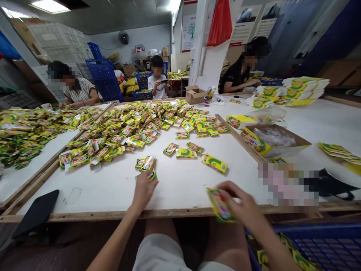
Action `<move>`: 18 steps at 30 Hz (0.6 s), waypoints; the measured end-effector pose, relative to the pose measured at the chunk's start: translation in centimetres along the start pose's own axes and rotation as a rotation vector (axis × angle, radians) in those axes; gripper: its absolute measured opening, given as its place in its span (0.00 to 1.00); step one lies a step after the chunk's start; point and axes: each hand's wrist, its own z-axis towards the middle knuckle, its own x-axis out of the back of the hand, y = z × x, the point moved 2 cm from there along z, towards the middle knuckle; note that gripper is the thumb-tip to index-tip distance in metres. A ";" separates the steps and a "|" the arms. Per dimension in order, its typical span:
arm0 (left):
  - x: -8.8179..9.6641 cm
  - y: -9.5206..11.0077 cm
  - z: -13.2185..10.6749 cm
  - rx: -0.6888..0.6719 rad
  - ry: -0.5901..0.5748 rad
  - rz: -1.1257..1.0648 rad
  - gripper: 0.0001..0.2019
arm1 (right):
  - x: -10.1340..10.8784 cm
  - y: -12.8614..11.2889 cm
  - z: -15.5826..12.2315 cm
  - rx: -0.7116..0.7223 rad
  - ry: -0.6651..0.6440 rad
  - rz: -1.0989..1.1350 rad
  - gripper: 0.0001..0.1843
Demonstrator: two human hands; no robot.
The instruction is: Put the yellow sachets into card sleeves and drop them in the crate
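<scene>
My right hand [244,202] is closed on a yellow-green packet [220,206] with red and pink print, held in the air over the table's front edge. My left hand [144,191] rests low over the table, its fingers closed on a small yellow-green box [152,175]. Touching that box from behind is another printed box [148,163]. Between my hands and the large pile of boxes [132,126] lie several loose ones, among them a yellow box [214,163] with a barcode. Some boxes in the pile have open end flaps.
Wooden strips [241,139] divide the white table [180,188]. An open carton [278,141] with clear plastic stands right. A dark flat object [36,212] overhangs the front left edge. A blue crate [324,244] with packets sits low right. Three people work or sit across the table.
</scene>
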 end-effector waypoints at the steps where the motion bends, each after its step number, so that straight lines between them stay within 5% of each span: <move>1: 0.9 -1.3 0.5 0.035 0.028 0.125 0.22 | 2.4 1.1 -0.6 -0.028 -0.026 -0.105 0.14; 4: 2.7 -3.9 1.4 0.122 -0.034 0.300 0.31 | 7.3 4.0 -2.3 -0.075 -0.013 -0.265 0.16; 6: 3.4 -4.2 1.3 0.155 -0.114 0.289 0.32 | 7.4 4.5 -3.0 -0.101 -0.015 -0.243 0.17; 9: 4.7 -2.8 0.3 0.125 -0.174 0.220 0.34 | 3.8 3.0 -3.2 -0.115 -0.081 -0.102 0.17; 13: 5.9 1.5 -0.5 -0.090 -0.210 0.143 0.36 | -3.0 -1.0 -1.4 -0.010 -0.105 0.128 0.12; 18: 2.7 6.7 0.1 -0.344 -0.493 -0.079 0.31 | -9.6 -4.1 2.2 0.136 -0.216 0.388 0.19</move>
